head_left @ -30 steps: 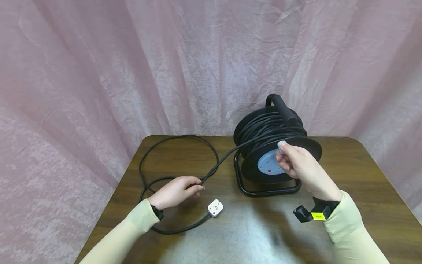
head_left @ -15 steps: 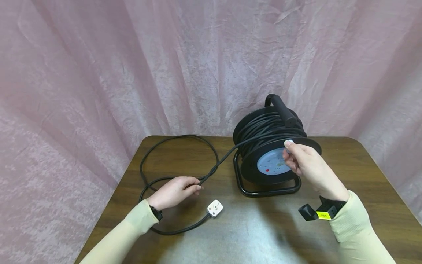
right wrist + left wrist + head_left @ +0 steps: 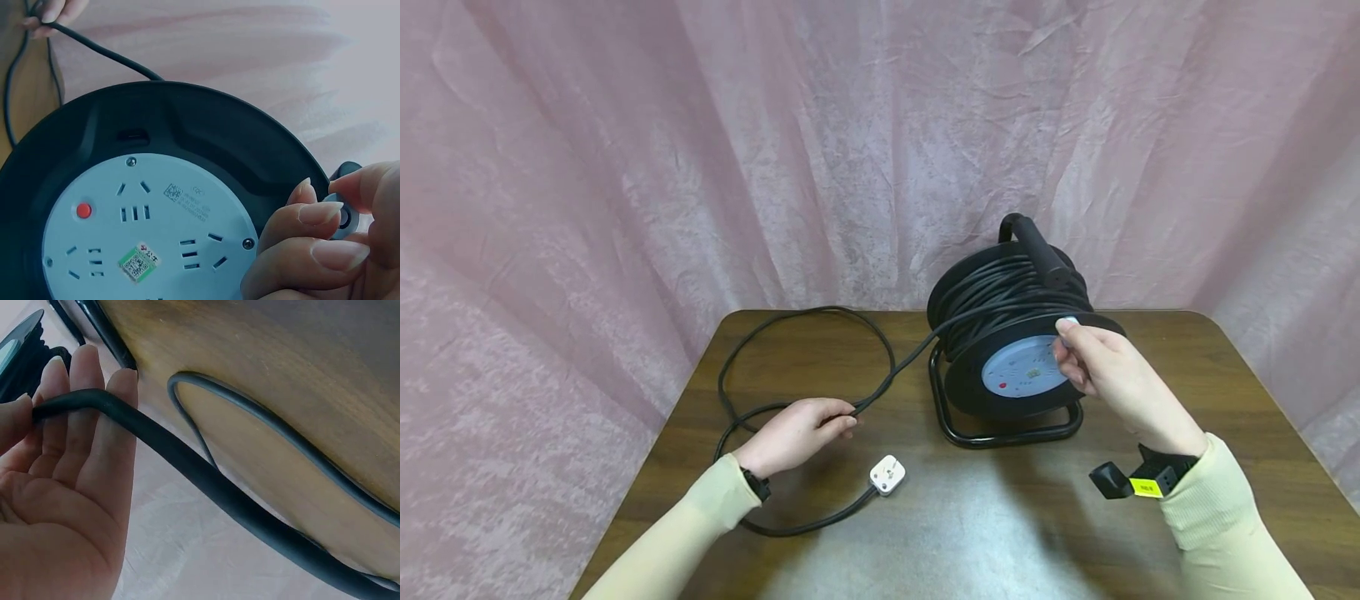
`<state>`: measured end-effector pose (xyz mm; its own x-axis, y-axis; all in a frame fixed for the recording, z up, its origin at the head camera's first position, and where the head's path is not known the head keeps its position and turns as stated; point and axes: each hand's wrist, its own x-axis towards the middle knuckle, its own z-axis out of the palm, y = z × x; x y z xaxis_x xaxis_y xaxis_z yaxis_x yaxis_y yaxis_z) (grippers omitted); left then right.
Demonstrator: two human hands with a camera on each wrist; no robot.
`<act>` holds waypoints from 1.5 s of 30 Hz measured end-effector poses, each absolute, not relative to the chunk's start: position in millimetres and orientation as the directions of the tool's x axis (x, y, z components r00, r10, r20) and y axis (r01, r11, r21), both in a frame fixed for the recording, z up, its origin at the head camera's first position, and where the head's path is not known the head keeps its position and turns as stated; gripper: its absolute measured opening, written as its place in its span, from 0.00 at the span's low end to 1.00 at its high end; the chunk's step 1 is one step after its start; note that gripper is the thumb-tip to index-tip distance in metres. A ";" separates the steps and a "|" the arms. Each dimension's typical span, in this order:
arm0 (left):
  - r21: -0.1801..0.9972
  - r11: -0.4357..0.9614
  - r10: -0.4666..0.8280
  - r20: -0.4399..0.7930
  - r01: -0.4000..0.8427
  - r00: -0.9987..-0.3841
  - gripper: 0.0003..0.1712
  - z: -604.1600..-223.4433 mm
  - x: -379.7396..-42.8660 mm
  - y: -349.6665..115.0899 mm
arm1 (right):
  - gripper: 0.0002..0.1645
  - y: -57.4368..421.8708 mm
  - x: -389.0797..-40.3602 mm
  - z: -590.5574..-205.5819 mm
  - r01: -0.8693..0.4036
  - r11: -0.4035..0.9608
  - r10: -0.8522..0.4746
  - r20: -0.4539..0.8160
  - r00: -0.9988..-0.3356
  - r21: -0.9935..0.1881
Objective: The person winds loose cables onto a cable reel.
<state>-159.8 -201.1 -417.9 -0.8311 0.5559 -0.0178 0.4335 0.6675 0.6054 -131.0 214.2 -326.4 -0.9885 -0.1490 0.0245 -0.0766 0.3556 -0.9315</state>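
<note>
A black cable reel [image 3: 966, 387] stands on its tubular frame at the right of the table, wound with black cable. In the right wrist view its pale blue socket panel [image 3: 156, 225] shows slots and a red button [image 3: 84, 210]. My right hand [image 3: 1101, 358] pinches a small grey crank knob [image 3: 355, 220] on the reel's front disc. Left of the reel, my left hand [image 3: 797, 433] holds the black cable [image 3: 181, 456] between thumb and fingers; it crosses the fingers in the left wrist view. From there the cable runs up to the drum.
A white plug [image 3: 887, 475] lies in front of the left hand at the cable's end. Loose cable loops [image 3: 722, 367] spread over the table's left side. The reel's carrying handle [image 3: 1037, 250] sticks up behind, before a pink curtain [image 3: 880, 150].
My right hand has moved right with the knob, and the front disc has turned, its red button shifting left and slightly up. My left hand stays almost still on the cable.
</note>
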 end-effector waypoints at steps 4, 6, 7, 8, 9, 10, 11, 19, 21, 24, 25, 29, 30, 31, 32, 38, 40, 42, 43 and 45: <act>0.544 0.700 0.548 0.006 0.462 -0.837 0.07 -421.3 -159.6 -201.3 | 0.38 216.9 -130.7 -328.0 -0.084 0.360 -0.147 0.032 -0.989 -0.929; 0.506 0.721 0.540 0.019 0.474 -0.841 0.07 -423.9 -159.3 -202.6 | 0.38 219.1 -130.5 -329.2 -0.082 0.359 -0.142 0.033 -0.989 -0.930; 0.487 0.732 0.534 0.024 0.477 -0.845 0.07 -425.3 -159.2 -203.5 | 0.38 220.3 -130.3 -329.8 -0.082 0.359 -0.140 0.033 -0.990 -0.930; 0.475 0.740 0.528 0.028 0.476 -0.849 0.08 -426.4 -159.1 -204.4 | 0.37 221.4 -130.2 -330.2 -0.083 0.358 -0.139 0.035 -0.990 -0.930; 0.464 0.747 0.523 0.032 0.476 -0.852 0.08 -427.6 -159.3 -205.2 | 0.37 222.5 -130.1 -330.5 -0.082 0.358 -0.138 0.034 -0.990 -0.930; 0.458 0.751 0.519 0.036 0.475 -0.854 0.08 -428.2 -159.5 -205.5 | 0.37 223.4 -130.0 -330.8 -0.083 0.361 -0.138 0.035 -0.990 -0.929; 0.452 0.753 0.516 0.045 0.478 -0.855 0.08 -428.7 -159.6 -205.7 | 0.37 224.3 -130.1 -331.2 -0.082 0.364 -0.135 0.035 -0.990 -0.928; 0.281 0.804 0.515 0.110 0.524 -0.850 0.10 -437.0 -161.2 -204.8 | 0.38 229.4 -128.0 -333.7 -0.094 0.389 -0.127 0.048 -0.991 -0.917; 0.232 0.818 0.514 0.120 0.527 -0.850 0.10 -439.8 -160.5 -205.4 | 0.38 230.9 -127.9 -334.5 -0.086 0.389 -0.117 0.044 -0.992 -0.917; 0.216 0.821 0.513 0.129 0.529 -0.849 0.10 -442.1 -160.0 -205.9 | 0.38 232.8 -128.2 -335.5 -0.084 0.391 -0.108 0.045 -0.993 -0.916; 0.213 0.819 0.516 0.134 0.533 -0.846 0.10 -442.6 -160.2 -205.9 | 0.38 233.2 -128.4 -336.0 -0.084 0.390 -0.104 0.047 -0.993 -0.917; 0.221 0.807 0.530 0.137 0.548 -0.837 0.11 -442.6 -161.0 -205.0 | 0.37 234.6 -129.5 -337.8 -0.091 0.385 -0.105 0.054 -0.993 -0.918; 0.226 0.806 0.531 0.132 0.547 -0.837 0.12 -442.5 -161.3 -204.7 | 0.36 234.8 -129.7 -338.3 -0.090 0.384 -0.104 0.054 -0.993 -0.919; 0.229 0.807 0.530 0.127 0.545 -0.838 0.12 -442.5 -161.6 -204.5 | 0.36 235.2 -130.0 -338.8 -0.089 0.384 -0.102 0.054 -0.993 -0.919; 0.237 0.807 0.528 0.121 0.541 -0.841 0.13 -442.2 -161.7 -204.2 | 0.36 235.7 -130.2 -339.2 -0.087 0.384 -0.101 0.052 -0.994 -0.919; 0.270 0.815 0.502 0.114 0.513 -0.857 0.13 -440.9 -162.7 -202.1 | 0.36 240.0 -129.2 -341.1 -0.081 0.393 -0.093 0.049 -0.995 -0.916; 0.272 0.816 0.497 0.121 0.511 -0.859 0.12 -440.6 -162.9 -201.4 | 0.36 241.5 -128.9 -341.9 -0.083 0.402 -0.092 0.050 -0.995 -0.912; 0.273 0.815 0.496 0.128 0.511 -0.859 0.12 -440.2 -162.9 -200.9 | 0.36 242.8 -128.8 -343.0 -0.084 0.410 -0.091 0.051 -0.995 -0.908; 0.273 0.814 0.496 0.131 0.512 -0.858 0.12 -440.0 -162.9 -200.7 | 0.36 243.5 -128.7 -343.6 -0.082 0.415 -0.089 0.050 -0.995 -0.906; 0.273 0.813 0.496 0.139 0.515 -0.857 0.12 -439.9 -162.9 -200.7 | 0.36 245.1 -128.8 -345.0 -0.078 0.423 -0.086 0.046 -0.995 -0.903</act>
<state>-162.9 -200.7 -439.9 -0.8572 0.4960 0.1387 0.5146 0.8129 0.2729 -128.8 245.1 -345.0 -0.9953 -0.0857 0.0462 -0.0783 0.4229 -0.9028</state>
